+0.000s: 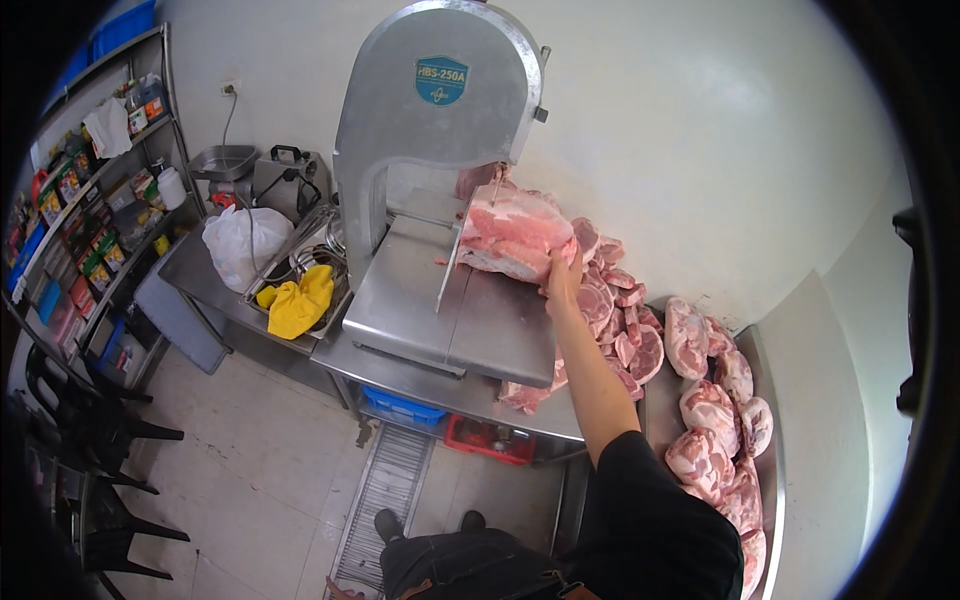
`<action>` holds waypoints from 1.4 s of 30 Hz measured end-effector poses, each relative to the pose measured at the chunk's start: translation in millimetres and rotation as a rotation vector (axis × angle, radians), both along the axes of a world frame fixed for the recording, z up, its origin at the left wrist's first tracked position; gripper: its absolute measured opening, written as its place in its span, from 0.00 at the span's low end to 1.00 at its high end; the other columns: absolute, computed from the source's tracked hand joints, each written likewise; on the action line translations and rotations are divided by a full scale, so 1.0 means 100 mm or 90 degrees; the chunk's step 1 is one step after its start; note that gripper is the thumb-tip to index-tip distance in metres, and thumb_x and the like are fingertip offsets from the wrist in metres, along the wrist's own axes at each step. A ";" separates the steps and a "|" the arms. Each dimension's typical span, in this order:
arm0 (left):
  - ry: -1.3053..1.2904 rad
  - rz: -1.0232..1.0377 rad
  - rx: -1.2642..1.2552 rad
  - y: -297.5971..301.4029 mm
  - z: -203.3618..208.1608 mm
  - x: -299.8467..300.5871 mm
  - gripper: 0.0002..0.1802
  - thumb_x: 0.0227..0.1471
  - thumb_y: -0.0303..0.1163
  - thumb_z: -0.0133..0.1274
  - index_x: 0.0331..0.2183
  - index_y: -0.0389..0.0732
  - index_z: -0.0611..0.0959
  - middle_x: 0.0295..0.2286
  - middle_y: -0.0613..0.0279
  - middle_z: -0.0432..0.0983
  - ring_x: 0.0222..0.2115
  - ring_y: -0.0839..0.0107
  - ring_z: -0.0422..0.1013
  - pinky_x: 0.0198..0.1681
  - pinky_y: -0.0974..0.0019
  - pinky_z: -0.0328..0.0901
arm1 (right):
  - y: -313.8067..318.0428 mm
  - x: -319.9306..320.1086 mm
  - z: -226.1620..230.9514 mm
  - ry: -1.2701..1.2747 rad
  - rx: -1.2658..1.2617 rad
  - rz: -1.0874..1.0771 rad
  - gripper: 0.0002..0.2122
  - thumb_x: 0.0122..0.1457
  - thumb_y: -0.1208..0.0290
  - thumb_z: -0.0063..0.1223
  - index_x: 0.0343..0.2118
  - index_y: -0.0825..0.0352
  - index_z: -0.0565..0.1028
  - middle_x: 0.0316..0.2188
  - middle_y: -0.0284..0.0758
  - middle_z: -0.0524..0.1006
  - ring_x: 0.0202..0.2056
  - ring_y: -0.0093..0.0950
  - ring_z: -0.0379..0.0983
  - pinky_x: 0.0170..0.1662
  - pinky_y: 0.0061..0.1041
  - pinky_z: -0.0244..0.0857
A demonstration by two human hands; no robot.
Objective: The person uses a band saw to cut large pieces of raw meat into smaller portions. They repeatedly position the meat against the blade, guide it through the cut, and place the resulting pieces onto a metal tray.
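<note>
A bone saw stands against the wall, its grey housing arching over a flat metal table. On that table lies a large slab of raw meat, pale fat on top and pink-red at the side, with its left edge along the upright guide plate. The thin blade comes down at the far part of the slab. My right hand grips the near right end of the meat. Low at the bottom edge, my left hand shows only in part, fingers stretched out and holding nothing.
Sliced meat chops pile up right of the saw. Large meat pieces lie farther right in a metal-rimmed counter. A yellow cloth and a white plastic bag sit left. Blue and red crates are below; black chairs stand left.
</note>
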State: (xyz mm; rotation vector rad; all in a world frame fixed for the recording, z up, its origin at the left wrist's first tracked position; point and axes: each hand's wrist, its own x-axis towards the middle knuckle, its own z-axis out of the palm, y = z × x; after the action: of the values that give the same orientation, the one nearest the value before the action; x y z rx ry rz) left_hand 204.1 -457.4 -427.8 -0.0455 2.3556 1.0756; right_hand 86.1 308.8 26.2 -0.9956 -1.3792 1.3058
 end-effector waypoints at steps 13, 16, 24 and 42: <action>-0.013 0.021 -0.027 0.09 0.15 0.03 0.65 0.51 0.20 0.62 0.76 0.46 0.37 0.41 0.46 0.78 0.38 0.55 0.76 0.42 0.55 0.72 | 0.53 -0.27 0.02 -0.002 -0.005 -0.025 0.40 0.59 0.56 0.58 0.75 0.53 0.56 0.41 0.38 0.76 0.29 0.29 0.72 0.20 0.28 0.63; -0.015 0.028 -0.037 0.16 0.19 0.05 0.65 0.51 0.20 0.63 0.76 0.47 0.37 0.42 0.45 0.78 0.39 0.54 0.77 0.43 0.55 0.72 | 0.66 -0.35 0.03 0.004 0.002 -0.043 0.40 0.59 0.56 0.59 0.74 0.56 0.57 0.41 0.38 0.76 0.28 0.30 0.72 0.19 0.28 0.64; -0.029 0.036 -0.052 0.24 0.28 0.10 0.67 0.50 0.20 0.63 0.76 0.47 0.37 0.43 0.42 0.78 0.42 0.51 0.77 0.47 0.53 0.72 | 0.93 -0.16 -0.02 0.002 -0.018 -0.043 0.40 0.55 0.58 0.62 0.73 0.53 0.60 0.44 0.40 0.78 0.28 0.30 0.75 0.19 0.29 0.67; -0.107 -0.051 -0.020 0.40 0.33 -0.63 0.69 0.47 0.21 0.64 0.76 0.49 0.36 0.43 0.41 0.79 0.43 0.48 0.80 0.51 0.52 0.73 | -0.70 1.11 -0.55 0.116 0.074 -0.049 0.37 0.60 0.70 0.53 0.75 0.61 0.58 0.58 0.44 0.73 0.46 0.30 0.76 0.39 0.28 0.75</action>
State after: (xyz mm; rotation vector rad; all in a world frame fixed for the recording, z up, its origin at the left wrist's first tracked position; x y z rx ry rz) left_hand 141.0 -417.2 -395.1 -0.0499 2.2050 0.9576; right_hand 197.2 238.6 -29.0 -0.8226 -1.2505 1.2130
